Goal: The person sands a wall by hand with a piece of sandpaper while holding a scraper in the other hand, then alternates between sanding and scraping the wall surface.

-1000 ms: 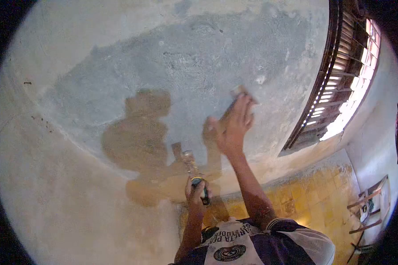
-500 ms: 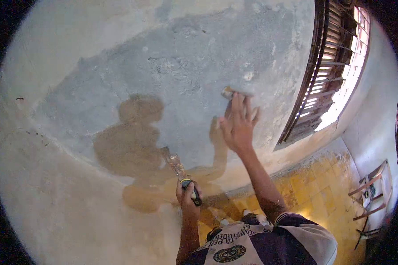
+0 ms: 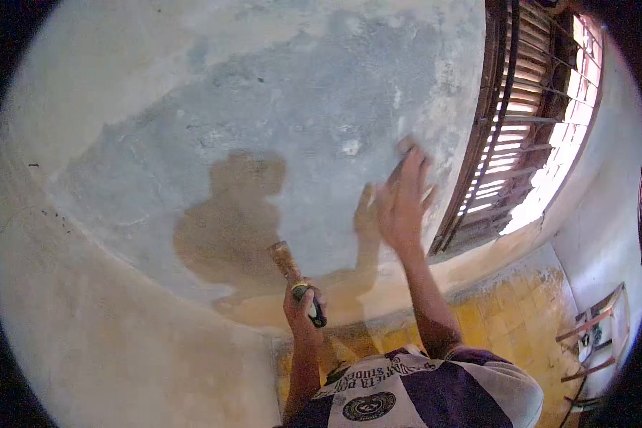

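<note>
In my left hand is a putty knife with a dark handle. Its worn, stained blade points up toward the wall. My right hand is raised against the grey patch of wall, fingers stretched upward and smeared by motion. Beneath its fingertips is a small pale folded piece, pressed to the plaster; its exact kind is too blurred to tell. Shadows of my head and arms fall across the patch.
A slatted window with metal bars is set in the wall to the right of my right hand. Yellow floor tiles lie below. A wooden chair stands at the far right.
My right hand has moved slightly right along the wall with the small pale folded piece, closer to the window frame. The putty knife stays in my left hand, and the whole view has shifted slightly.
</note>
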Available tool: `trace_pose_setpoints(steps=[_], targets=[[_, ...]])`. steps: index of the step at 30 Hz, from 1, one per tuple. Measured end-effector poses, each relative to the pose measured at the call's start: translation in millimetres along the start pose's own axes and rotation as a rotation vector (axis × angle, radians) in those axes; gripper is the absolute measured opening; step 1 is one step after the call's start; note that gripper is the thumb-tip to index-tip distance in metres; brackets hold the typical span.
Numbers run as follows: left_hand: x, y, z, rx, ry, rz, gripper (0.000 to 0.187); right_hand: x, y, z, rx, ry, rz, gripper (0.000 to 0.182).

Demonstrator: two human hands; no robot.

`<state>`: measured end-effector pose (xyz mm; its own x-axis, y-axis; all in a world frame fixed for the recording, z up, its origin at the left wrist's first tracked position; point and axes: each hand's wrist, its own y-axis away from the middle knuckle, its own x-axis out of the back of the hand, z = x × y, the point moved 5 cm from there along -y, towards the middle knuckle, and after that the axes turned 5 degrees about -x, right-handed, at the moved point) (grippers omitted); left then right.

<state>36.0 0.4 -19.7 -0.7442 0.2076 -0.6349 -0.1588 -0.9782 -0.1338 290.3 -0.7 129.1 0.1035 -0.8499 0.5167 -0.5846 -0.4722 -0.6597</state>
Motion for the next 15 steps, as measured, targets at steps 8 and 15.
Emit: trace_pose_setpoints(steps=[8, 15], targets=[[-47, 10, -35, 0.013, 0.062, 0.033, 0.028, 3, 5, 34, 0.184, -0.014, 0.028, 0.083], [-70, 15, -54, -0.005, 0.048, -0.020, 0.025, 32, -21, 56, 0.214, 0.055, -0.074, 0.087]])
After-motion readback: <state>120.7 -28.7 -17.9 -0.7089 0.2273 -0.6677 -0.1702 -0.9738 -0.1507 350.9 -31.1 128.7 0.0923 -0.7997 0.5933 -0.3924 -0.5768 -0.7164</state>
